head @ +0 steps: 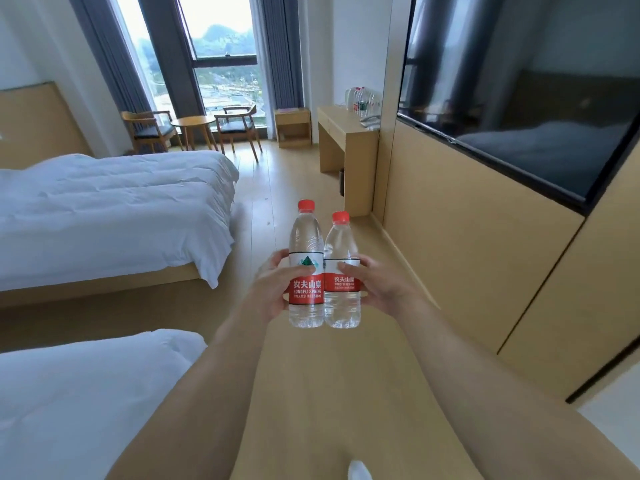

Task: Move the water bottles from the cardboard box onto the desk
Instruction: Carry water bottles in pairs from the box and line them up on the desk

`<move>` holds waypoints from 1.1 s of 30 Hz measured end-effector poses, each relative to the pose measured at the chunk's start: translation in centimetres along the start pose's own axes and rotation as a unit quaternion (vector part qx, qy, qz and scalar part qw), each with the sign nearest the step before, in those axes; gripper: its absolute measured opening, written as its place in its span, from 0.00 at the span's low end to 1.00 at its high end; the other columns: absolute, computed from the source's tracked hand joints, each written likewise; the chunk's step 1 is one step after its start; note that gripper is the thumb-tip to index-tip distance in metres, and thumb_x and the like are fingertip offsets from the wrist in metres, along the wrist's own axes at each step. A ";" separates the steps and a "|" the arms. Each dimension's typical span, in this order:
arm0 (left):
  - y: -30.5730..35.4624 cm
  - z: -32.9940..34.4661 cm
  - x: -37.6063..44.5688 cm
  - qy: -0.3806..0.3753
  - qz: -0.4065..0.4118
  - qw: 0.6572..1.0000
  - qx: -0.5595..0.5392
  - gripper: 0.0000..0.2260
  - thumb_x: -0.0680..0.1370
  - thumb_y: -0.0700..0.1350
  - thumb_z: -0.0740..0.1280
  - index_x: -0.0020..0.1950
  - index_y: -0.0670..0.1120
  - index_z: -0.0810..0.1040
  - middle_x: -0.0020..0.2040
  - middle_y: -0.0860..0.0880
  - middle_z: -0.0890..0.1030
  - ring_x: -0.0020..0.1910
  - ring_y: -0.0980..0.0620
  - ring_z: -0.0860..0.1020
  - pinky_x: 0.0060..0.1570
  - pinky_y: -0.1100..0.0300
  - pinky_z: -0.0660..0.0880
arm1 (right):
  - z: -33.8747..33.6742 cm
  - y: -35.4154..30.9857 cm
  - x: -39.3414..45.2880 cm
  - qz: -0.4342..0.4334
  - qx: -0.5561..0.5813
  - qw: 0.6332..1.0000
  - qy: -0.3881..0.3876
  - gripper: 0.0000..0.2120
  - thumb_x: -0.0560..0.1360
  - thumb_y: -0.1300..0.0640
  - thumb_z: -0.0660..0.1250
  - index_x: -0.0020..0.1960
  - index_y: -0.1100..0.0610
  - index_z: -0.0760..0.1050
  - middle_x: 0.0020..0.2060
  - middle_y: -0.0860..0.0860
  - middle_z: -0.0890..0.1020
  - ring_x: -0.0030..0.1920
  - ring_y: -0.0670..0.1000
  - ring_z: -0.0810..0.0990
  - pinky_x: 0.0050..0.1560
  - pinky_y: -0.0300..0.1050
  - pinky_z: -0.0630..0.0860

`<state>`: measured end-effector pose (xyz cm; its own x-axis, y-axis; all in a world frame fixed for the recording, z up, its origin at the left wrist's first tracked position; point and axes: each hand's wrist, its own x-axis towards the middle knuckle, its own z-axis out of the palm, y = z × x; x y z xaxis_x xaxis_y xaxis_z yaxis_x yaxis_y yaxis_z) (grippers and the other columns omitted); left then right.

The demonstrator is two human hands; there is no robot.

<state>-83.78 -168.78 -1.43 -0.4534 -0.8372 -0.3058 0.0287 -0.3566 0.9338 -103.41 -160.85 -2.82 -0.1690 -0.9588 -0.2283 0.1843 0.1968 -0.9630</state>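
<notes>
Left hand: the left hand (273, 289) was at the centre of the frame, fingers curled closed around the label of the taller bottle (306, 268), thumb across the front of the label.
Right hand: the right hand (377, 285) was just right of centre, fingers wrapped closed around the label of the shorter bottle (342, 275).
Bottles in hand: both were clear plastic with red caps and red-and-white labels, held upright, side by side and touching or nearly touching, above the wooden floor (311, 375).
Arms: both bare forearms reached up from the lower edge of the frame toward the centre.
Desk: the desk (341, 133) stood in the upper middle of the frame, against the right-hand wall and well apart from the hands.
Bottles on desk: a cluster of bottles (362, 100) stood on the far end of the desk top; their number was too small to tell.
Cardboard box: it could not be seen in this view.
Beds: one white bed (114, 209) lay at the left of the frame, another (79, 403) at the lower left.
Television: a dark screen (519, 88) filled the upper right, set into the wooden wall panel.
Window area: a round table (192, 124) with two chairs stood before the window (221, 53) at the upper middle left.
</notes>
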 end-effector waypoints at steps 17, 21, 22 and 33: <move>12.4 -1.9 26.7 0.064 0.081 0.994 0.024 0.31 0.65 0.41 0.80 0.64 0.56 0.75 0.52 0.46 0.86 0.50 0.42 0.86 0.50 0.39 0.82 | -5.1 -10.5 32.0 -0.019 -0.021 0.994 -0.104 0.25 0.69 0.51 0.77 0.64 0.53 0.76 0.54 0.56 0.85 0.56 0.58 0.84 0.59 0.65 0.79; 13.8 -3.6 33.1 0.050 0.081 0.995 0.024 0.31 0.64 0.42 0.80 0.64 0.56 0.75 0.54 0.44 0.85 0.51 0.40 0.85 0.53 0.36 0.80 | -5.5 -11.5 38.5 -0.017 -0.032 0.994 -0.099 0.24 0.72 0.52 0.77 0.65 0.54 0.75 0.56 0.57 0.84 0.57 0.59 0.84 0.58 0.65 0.79; 14.3 -4.1 35.1 0.047 0.080 0.995 0.024 0.30 0.64 0.42 0.81 0.63 0.56 0.75 0.53 0.44 0.86 0.51 0.40 0.85 0.53 0.36 0.80 | -5.6 -11.8 40.4 -0.016 -0.034 0.995 -0.096 0.25 0.72 0.51 0.77 0.65 0.54 0.75 0.56 0.57 0.85 0.56 0.59 0.84 0.58 0.64 0.80; 22.2 -10.6 58.5 0.005 0.042 0.999 0.028 0.26 0.71 0.42 0.78 0.64 0.56 0.74 0.54 0.42 0.85 0.50 0.42 0.85 0.51 0.39 0.81 | -3.9 -17.3 62.2 0.001 -0.058 0.998 -0.028 0.20 0.75 0.51 0.74 0.64 0.53 0.76 0.55 0.56 0.85 0.56 0.57 0.85 0.59 0.64 0.79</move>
<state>-100.21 -230.12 -0.59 -0.4428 -0.8671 -0.2282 0.0150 -0.2617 0.9650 -120.88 -223.10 -0.87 -0.1133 -0.9677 -0.2253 0.0712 0.2183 -0.9733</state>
